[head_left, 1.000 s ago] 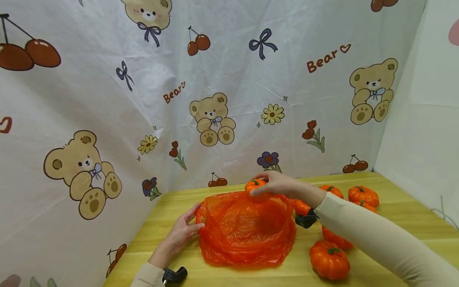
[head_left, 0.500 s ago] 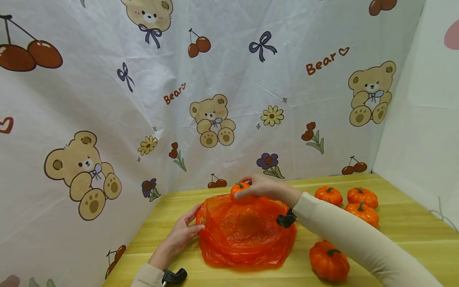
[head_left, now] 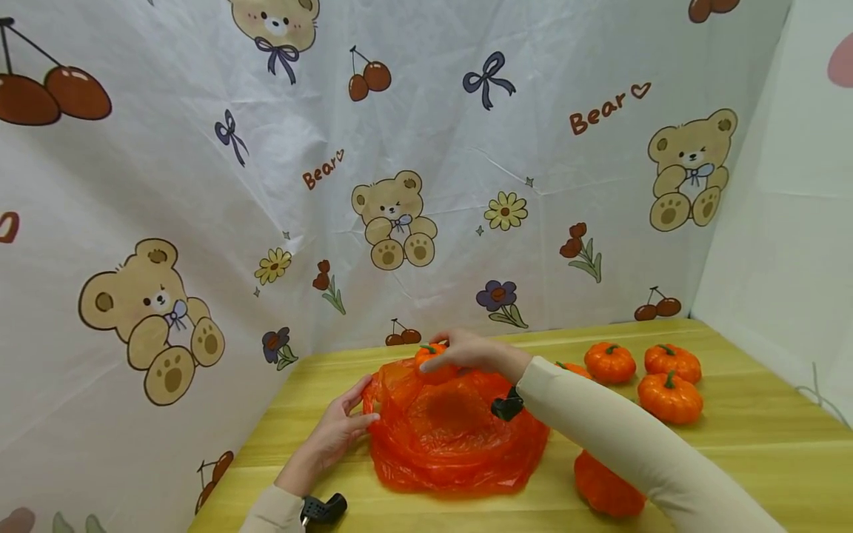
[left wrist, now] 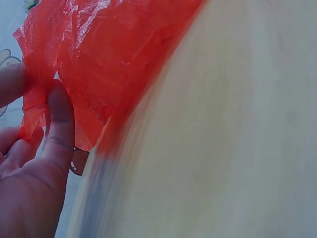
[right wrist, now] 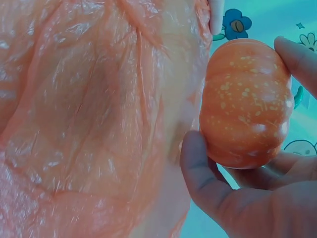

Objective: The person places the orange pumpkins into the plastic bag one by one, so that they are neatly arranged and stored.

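An orange-red plastic bag (head_left: 460, 470) lies spread on the table with its mouth facing up. My left hand (head_left: 340, 428) pinches the bag's left edge; in the left wrist view, the thin film (left wrist: 114, 54) passes between thumb and fingers. Above the far rim of the bag, my right hand (head_left: 472, 352) holds a small orange toy pumpkin (head_left: 429, 360) with a green stem. Seen from the right wrist, thumb and fingers grip the pumpkin (right wrist: 247, 106) from opposite sides, beside the bag film (right wrist: 89, 124). A darker patch shows through the film; what causes it is unclear.
Several more pumpkins stand on the wooden table (head_left: 753, 459) at the right: one at the back (head_left: 609, 363), one at the far right (head_left: 673, 363), another in front (head_left: 669, 398). The right sleeve (head_left: 613, 437) partly covers a nearer pumpkin (head_left: 603, 485). A patterned cloth (head_left: 426, 133) hangs behind.
My right hand has moved left and slightly down with the pumpkin, across the bag's far rim. The left hand keeps its place on the bag's edge.
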`<state>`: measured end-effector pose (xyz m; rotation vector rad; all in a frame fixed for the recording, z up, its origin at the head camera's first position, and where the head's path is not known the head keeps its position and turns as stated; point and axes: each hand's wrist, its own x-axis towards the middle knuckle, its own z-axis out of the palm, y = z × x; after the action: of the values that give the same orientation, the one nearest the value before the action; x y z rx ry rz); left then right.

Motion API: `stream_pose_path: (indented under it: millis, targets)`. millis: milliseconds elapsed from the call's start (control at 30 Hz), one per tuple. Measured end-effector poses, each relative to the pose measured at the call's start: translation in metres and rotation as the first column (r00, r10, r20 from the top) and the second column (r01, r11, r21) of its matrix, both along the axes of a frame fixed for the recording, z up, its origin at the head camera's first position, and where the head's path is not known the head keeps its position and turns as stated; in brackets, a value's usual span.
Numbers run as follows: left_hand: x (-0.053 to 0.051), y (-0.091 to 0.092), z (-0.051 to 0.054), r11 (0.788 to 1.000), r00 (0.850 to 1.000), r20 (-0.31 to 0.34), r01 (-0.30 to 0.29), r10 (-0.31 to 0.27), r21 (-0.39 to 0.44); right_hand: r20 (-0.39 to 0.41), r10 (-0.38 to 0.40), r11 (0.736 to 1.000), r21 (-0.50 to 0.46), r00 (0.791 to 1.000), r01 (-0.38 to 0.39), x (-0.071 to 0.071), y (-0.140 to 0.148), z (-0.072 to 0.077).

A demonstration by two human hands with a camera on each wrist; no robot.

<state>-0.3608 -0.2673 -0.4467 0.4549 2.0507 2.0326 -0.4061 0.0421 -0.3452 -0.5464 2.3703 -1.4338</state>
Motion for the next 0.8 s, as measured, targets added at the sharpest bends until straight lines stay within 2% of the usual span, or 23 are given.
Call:
stream_pose_path:
  millis: [167,367,600,800]
  targets:
    - [-0.002,0.001,0.002,1.000,1.000,-0.002,0.003,-0.003,-0.013,-0.018,0.002,1.000,0.003,1.000,-0.002,-0.005,-0.009,-0.004]
    - [-0.001,0.000,-0.001,1.000,1.000,0.001,0.003,-0.003,-0.016,0.004,0.006,1.000,-0.007,1.000,-0.006,-0.012,-0.022,-0.018]
    - [-0.003,0.000,-0.002,1.000,1.000,-0.007,0.005,-0.005,-0.009,0.028,-0.010,1.000,-0.007,1.000,0.010,-0.012,-0.035,-0.024]
    - [-0.003,-0.001,0.000,1.000,1.000,-0.009,0.022,-0.022,-0.009,0.006,-0.041,0.999,0.014,0.999,0.041,-0.009,-0.047,-0.028]
